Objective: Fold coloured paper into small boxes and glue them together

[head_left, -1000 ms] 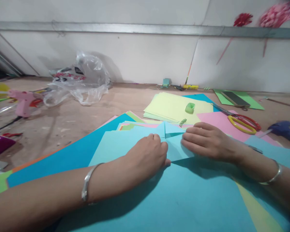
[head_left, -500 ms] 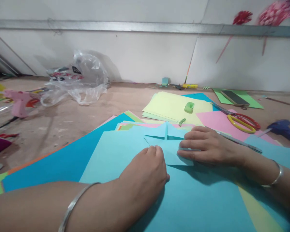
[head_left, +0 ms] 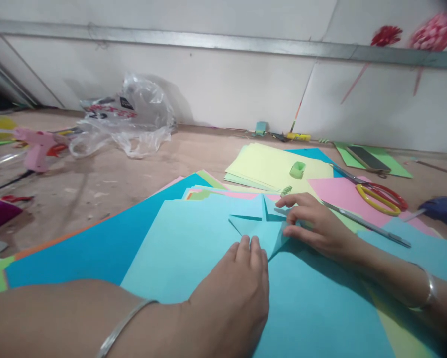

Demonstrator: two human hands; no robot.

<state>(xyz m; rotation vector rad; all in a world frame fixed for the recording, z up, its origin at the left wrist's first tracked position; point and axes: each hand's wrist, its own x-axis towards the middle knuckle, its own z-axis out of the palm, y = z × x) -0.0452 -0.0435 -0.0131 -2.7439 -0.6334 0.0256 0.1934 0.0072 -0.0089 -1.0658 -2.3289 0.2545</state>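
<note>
A folded light-blue paper piece (head_left: 262,226) lies on top of a light-blue sheet (head_left: 186,243), which rests on larger blue sheets (head_left: 312,308). My left hand (head_left: 238,288) lies flat with fingers stretched out, its fingertips pressing the near point of the fold. My right hand (head_left: 312,223) holds the fold's right edge, with fingers curled over it and the edge lifted a little. Both wrists wear a silver bangle.
Yellow sheets (head_left: 271,166) with a green sharpener-like item (head_left: 298,169) lie beyond. Red-and-yellow scissors (head_left: 380,195) sit on pink paper at right, beside a blue glue gun (head_left: 441,209). A pink glue gun (head_left: 39,144) and a plastic bag (head_left: 130,119) are at left. A wall closes the back.
My left hand slid toward me and opened out flat on the fold's near tip. My right hand shifted to the fold's right edge and raised it slightly.
</note>
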